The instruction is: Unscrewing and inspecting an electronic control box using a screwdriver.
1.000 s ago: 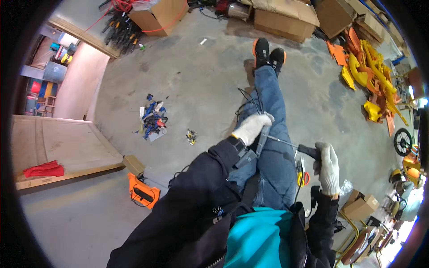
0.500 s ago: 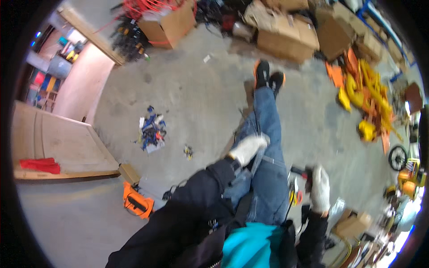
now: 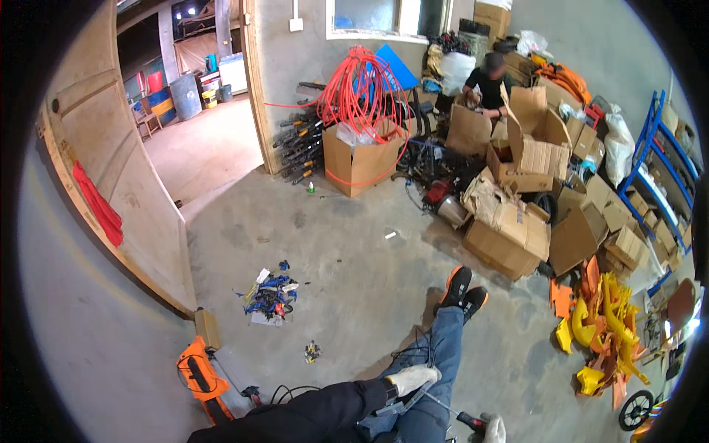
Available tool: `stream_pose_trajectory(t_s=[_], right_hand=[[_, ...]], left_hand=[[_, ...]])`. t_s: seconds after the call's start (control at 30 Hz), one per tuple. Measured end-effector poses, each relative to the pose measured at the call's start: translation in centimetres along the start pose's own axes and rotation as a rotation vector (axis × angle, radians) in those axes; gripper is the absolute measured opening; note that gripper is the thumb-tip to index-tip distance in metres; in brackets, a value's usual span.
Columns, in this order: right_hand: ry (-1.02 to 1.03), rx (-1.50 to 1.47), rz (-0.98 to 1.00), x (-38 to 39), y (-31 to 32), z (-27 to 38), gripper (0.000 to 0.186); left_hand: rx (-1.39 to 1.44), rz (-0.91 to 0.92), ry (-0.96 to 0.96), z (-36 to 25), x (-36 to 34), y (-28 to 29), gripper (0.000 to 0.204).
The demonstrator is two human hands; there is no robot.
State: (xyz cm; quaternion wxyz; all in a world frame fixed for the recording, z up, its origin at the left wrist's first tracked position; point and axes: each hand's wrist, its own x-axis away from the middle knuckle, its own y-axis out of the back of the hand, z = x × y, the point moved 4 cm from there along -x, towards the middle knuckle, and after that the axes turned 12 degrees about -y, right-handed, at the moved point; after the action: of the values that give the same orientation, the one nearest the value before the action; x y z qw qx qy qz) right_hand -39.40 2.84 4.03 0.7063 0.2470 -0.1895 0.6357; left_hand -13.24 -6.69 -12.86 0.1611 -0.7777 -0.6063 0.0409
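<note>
My left hand, in a white work glove, lies over my thigh with its fingers closed round a grey metal part. Thin black wires stick up beside it across my jeans. At the lower edge my right hand, also gloved and partly cut off, is closed on a screwdriver with a black and red handle. The screwdriver's thin shaft points left toward the metal part; whether its tip touches cannot be made out.
Small blue and black parts are heaped on the floor at left, near an orange plastic housing. Yellow and orange panels lie at right. Cardboard boxes and a crouching person are farther back, beyond a box of red tubing.
The view has tilted up, bringing in the far wall and the other person. My right hand has brought the screwdriver closer to my left hand, which stays over my thigh.
</note>
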Motion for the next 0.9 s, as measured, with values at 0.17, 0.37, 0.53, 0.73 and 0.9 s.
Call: stream_pose_trajectory(t_s=[0.17,0.37,0.53,0.73,0.9], right_hand=[[0.031,0.026,-0.022,0.1,-0.7,1.2,0.038],[0.029,-0.263,0.013,0.1,-0.8,0.9,0.032],[-0.039,0.019,0.002,1.8,-0.5,2.0,0.034],[0.097,0.068,-0.038,2.2,-0.1,-0.2,0.042],[0.025,-0.009,0.045,1.2,-2.2,3.5,0.030]], left_hand=[[-0.056,-0.021,0.012,-1.1,-0.3,0.3,0.027],[-0.102,0.001,0.057,-1.4,-0.5,0.7,0.028],[-0.050,0.003,0.049,0.4,0.1,1.0,0.028],[0.070,0.041,0.046,0.1,2.1,-0.1,0.029],[-0.189,0.034,-0.422,1.2,-0.7,3.2,0.022]])
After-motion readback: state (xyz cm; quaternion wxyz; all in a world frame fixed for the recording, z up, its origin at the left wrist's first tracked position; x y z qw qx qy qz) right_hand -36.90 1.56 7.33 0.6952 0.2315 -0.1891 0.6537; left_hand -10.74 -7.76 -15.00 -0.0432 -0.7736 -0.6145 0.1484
